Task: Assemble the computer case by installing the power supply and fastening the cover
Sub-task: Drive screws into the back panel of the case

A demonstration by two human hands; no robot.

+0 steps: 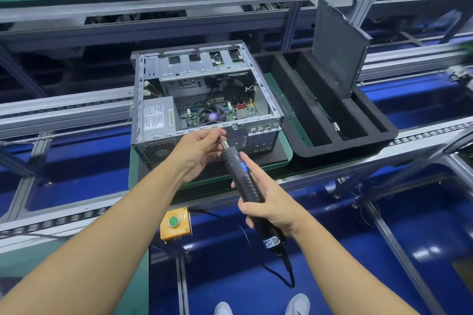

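Computer case (256, 138) sits open-topped on a green pallet (286, 120) on the conveyor line, its rear panel facing the person. The power supply (158, 117) already lies inside at the near left corner, so the step in hand looks like screwing it to the rear panel. The cover (337, 51) leans upright in a black foam tray (332, 146) just right of the case, not yet fitted.

The right hand (271, 205) grips an electric screwdriver (243, 177) with its fingers (252, 161) curled round the barrel, forefinger lying up beside the blue display, and the tool angled up and away toward the case. The left hand (197, 154) reaches in from the left, its fingers (214, 133) pinching the bit (224, 142) at its tip, just in front of the rear panel. A screw may be held there, but it is too small to tell.

Next, the tip probably has to be lined up with a mounting hole beside the supply, held square, and the left fingers taken away before driving.
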